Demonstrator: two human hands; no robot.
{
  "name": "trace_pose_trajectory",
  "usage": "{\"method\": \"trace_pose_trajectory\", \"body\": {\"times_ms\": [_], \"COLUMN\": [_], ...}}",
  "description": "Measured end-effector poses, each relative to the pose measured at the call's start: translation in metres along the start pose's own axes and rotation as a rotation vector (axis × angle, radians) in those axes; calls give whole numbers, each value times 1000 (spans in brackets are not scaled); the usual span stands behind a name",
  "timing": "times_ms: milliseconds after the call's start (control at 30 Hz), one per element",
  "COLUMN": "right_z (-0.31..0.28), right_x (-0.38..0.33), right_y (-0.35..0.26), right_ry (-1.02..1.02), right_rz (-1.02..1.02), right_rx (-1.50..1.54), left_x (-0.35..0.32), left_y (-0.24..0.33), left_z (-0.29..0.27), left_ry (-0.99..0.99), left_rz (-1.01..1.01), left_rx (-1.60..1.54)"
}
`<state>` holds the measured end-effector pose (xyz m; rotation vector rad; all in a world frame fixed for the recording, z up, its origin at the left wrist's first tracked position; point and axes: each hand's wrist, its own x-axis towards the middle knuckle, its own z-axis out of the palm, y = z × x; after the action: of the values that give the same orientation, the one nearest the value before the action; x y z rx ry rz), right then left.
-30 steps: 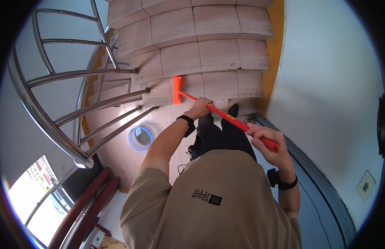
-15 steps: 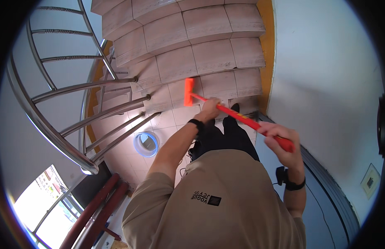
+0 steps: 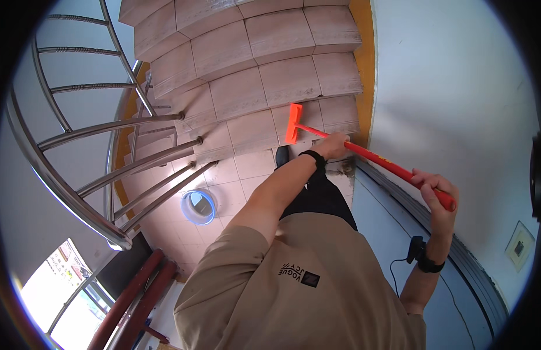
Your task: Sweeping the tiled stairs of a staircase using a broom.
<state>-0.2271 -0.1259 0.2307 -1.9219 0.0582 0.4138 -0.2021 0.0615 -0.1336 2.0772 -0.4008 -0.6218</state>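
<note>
Fingers of both hands wrap the orange broom [image 3: 364,153]: left hand [image 3: 333,146] mid-handle steering, right hand [image 3: 436,189] at frame-right anchoring its end.

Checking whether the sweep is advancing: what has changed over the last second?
The orange broom has swung to the right along the bottom stair step, its head now nearer the wall. The left hand and right hand keep the same grip on the handle. The blue bucket stays on the floor by the railing.

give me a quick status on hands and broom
Left hand mid-handle, right hand at the end. Orange broom head on lowest stair. Blue bucket off left, clear.
</note>
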Motion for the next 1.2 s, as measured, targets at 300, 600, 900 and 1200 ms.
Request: {"method": "trace_pose_trajectory", "body": {"times_ms": [300, 600, 900, 1200], "right_z": [55, -1, -30, 6], "right_x": [-4, -36, -57, -51], "right_y": [45, 44, 42, 85], "right_ry": [-179, 20, 87, -48], "right_rz": [-54, 35, -36, 40], "right_rx": [195, 117, 86, 295], "left_x": [-96, -20, -10, -58], "left_y": [-66, -20, 20, -35], "left_z": [-33, 27, 29, 17], "left_ry": [112, -4, 30, -36], "left_rz": [-52, 103, 147, 60], "left_rx": [154, 39, 40, 127]}}
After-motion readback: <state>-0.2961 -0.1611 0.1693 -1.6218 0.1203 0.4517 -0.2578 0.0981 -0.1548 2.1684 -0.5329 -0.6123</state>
